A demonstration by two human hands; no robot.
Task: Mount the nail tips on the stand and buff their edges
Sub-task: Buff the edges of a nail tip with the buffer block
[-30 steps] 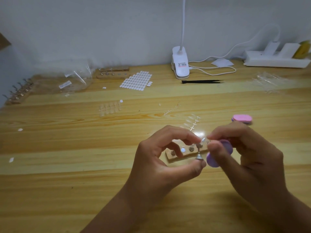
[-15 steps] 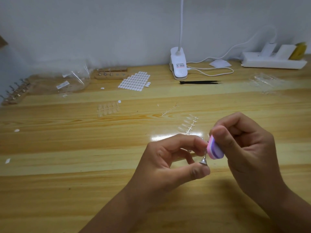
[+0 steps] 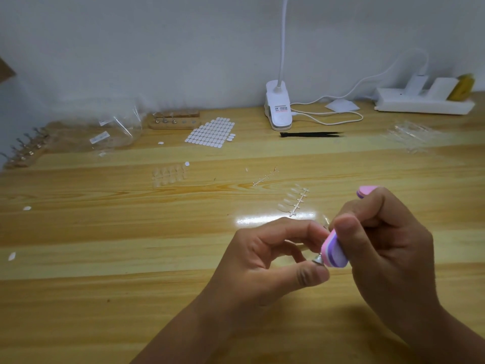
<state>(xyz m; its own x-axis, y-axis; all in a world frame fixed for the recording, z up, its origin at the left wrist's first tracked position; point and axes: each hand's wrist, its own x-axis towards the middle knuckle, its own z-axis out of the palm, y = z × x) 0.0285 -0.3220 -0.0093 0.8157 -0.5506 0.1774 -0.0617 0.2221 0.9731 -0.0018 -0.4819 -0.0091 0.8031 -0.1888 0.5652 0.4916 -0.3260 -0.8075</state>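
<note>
left hand (image 3: 265, 261) pinches the metal holder peg (image 3: 318, 260), thumb below, forefinger above, peg axis near upright. right hand (image 3: 385, 248) grips the buffer block (image 3: 336, 252), thumb on top. the block sits just right of the peg and touches it, long axis tilted down toward me. nail tip on the peg is too clear to make out. my guess: the next stroke runs across the peg's top end.
</note>
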